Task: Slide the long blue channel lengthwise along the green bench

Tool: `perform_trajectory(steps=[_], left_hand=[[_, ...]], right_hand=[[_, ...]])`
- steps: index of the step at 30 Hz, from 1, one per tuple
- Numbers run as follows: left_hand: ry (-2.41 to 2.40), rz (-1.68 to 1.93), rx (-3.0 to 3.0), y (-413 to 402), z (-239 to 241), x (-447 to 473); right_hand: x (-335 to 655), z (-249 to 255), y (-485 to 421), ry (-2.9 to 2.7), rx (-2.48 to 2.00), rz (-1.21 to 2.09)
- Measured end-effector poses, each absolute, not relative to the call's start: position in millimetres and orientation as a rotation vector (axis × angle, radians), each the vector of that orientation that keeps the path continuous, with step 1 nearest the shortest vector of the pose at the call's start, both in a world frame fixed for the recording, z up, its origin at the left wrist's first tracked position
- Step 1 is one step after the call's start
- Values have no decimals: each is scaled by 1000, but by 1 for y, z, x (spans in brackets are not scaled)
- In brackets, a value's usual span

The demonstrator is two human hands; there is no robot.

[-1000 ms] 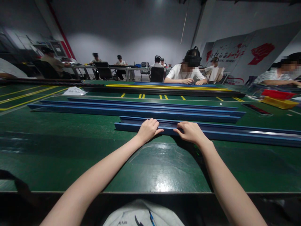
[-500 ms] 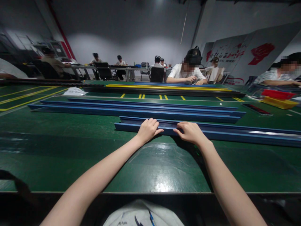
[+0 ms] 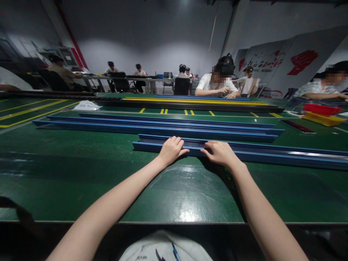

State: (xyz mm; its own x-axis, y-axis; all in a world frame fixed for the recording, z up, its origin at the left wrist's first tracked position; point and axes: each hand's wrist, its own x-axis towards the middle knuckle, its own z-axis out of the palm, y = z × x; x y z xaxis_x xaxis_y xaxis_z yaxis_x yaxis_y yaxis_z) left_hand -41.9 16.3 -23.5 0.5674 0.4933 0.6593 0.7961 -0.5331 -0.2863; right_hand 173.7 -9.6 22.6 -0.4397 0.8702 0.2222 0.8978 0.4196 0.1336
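A long blue U-shaped channel (image 3: 266,154) lies on the green tabletop (image 3: 81,188), its left end near the middle and its right end running out of view. My left hand (image 3: 172,150) grips its near wall close to the left end, fingers curled over the edge and thumb along the front. A short way to the right, my right hand (image 3: 217,151) is hooked over the same wall, fingers bent into the channel and thumb in front. The fingertips inside the channel are partly hidden.
Behind lie more blue channels (image 3: 152,127), then long black and yellow strips (image 3: 195,101). A phone (image 3: 297,126), a red tray (image 3: 322,108) and a yellow tray (image 3: 323,118) are at right. A co-worker (image 3: 217,85) sits across the table.
Both my hands and the blue channel stay in place. Across the table, the co-worker has shifted very slightly to the right.
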Motion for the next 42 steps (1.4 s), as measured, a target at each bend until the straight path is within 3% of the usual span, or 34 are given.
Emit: perform_trajectory(steps=[42], left_hand=[[-1046, -664, -2285, 16, -25, -41]], right_hand=[[164, 14, -8, -2599, -1490, -147]])
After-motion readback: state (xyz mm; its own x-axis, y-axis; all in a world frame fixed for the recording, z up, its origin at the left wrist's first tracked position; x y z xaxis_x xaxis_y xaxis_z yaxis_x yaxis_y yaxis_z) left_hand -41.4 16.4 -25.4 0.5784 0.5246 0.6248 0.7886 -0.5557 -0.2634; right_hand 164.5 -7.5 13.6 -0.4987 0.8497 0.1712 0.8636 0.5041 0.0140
